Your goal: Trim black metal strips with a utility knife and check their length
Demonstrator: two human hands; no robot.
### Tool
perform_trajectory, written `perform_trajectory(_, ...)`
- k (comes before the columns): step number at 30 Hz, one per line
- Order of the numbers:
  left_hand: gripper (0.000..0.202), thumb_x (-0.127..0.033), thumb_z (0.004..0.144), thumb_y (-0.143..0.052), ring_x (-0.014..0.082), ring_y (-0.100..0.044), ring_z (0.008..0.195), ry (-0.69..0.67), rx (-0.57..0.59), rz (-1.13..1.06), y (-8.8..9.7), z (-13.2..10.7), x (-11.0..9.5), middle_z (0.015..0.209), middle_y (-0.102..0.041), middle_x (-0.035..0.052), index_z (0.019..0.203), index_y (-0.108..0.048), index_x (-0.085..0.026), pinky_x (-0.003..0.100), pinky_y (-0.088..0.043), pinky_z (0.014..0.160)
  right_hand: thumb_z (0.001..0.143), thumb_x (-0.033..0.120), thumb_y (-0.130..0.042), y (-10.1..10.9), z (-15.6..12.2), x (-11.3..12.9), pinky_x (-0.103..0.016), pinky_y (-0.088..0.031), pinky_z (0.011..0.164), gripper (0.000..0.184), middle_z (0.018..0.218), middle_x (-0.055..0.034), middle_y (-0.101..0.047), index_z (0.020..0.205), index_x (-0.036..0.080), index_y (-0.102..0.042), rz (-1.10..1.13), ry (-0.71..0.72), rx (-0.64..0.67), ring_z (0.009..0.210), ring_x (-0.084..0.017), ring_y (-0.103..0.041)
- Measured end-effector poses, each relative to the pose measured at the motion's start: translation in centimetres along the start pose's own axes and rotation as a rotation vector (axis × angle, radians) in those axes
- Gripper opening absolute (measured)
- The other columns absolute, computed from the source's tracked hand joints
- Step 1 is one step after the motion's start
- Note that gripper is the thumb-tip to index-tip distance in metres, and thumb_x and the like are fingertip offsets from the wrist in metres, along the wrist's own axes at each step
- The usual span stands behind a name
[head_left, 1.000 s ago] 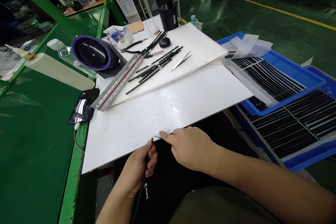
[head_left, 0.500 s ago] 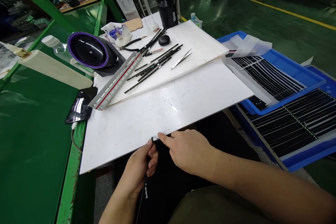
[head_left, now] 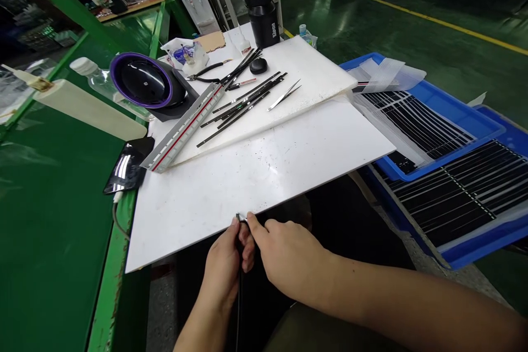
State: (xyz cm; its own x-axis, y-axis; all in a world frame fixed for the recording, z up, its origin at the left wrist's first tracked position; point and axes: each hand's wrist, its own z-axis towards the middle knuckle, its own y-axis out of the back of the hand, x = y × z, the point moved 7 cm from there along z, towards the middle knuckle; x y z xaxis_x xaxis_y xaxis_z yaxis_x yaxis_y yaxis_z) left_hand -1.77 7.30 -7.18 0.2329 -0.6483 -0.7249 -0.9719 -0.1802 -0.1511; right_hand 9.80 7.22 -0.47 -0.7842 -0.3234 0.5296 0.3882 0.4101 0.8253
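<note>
At the near edge of the white board [head_left: 264, 176], my left hand [head_left: 226, 264] grips a thin black strip [head_left: 238, 291] that runs down toward my lap. Its top end sticks out just above my fingers. My right hand [head_left: 289, 256] is pinched on the small silvery tab at that top end, touching my left hand. Both hands sit just below the board's front edge.
A second white board [head_left: 313, 66] lies further back with several black strips [head_left: 241, 104], tweezers [head_left: 284, 95] and a triangular scale ruler [head_left: 185, 126]. A purple-rimmed black device [head_left: 142, 80] and a black bottle [head_left: 260, 5] stand behind. Blue trays [head_left: 462, 115] of black strips are at the right.
My right hand has slid left to meet my left hand at the strip's top end. The strip in my left hand now hangs more upright.
</note>
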Motion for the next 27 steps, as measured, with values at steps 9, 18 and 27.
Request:
perform_trajectory(9, 0.044, -0.048, 0.090, -0.053, 0.0085, -0.035, 0.030, -0.036, -0.048, 0.076, 0.2, -0.1, -0.3, 0.036, -0.043, -0.0038, 0.057, -0.045, -0.020, 0.020, -0.026, 0.034, 0.085, 0.012, -0.046, 0.0, 0.3, 0.4, -0.036, -0.053, 0.058, 0.066, 0.095, -0.0104, -0.068, 0.150, 0.008, -0.037, 0.024, 0.021, 0.033, 0.072, -0.025, -0.066)
perform_trajectory(18, 0.046, -0.051, 0.088, -0.057, 0.0084, -0.036, 0.031, -0.050, -0.082, 0.110, 0.8, 0.0, -0.4, 0.037, -0.044, -0.0037, 0.056, -0.043, -0.020, 0.020, -0.025, 0.034, 0.091, 0.015, -0.041, -0.5, 0.7, 1.2, -0.031, -0.052, 0.052, 0.060, 0.086, -0.0128, -0.065, 0.148, 0.000, -0.036, -0.076, 0.080, -0.009, 0.065, -0.022, -0.064)
perform_trajectory(27, 0.042, -0.047, 0.091, -0.049, 0.0060, -0.028, 0.030, -0.020, 0.039, 0.039, 0.4, -0.5, -0.4, 0.040, -0.040, -0.0055, 0.059, -0.039, -0.020, 0.018, -0.023, 0.034, 0.091, 0.015, -0.038, 0.1, -0.3, -0.9, -0.035, -0.050, 0.060, 0.062, 0.096, -0.0091, -0.069, 0.153, 0.013, -0.034, 0.006, 0.050, -0.098, 0.071, -0.024, -0.066)
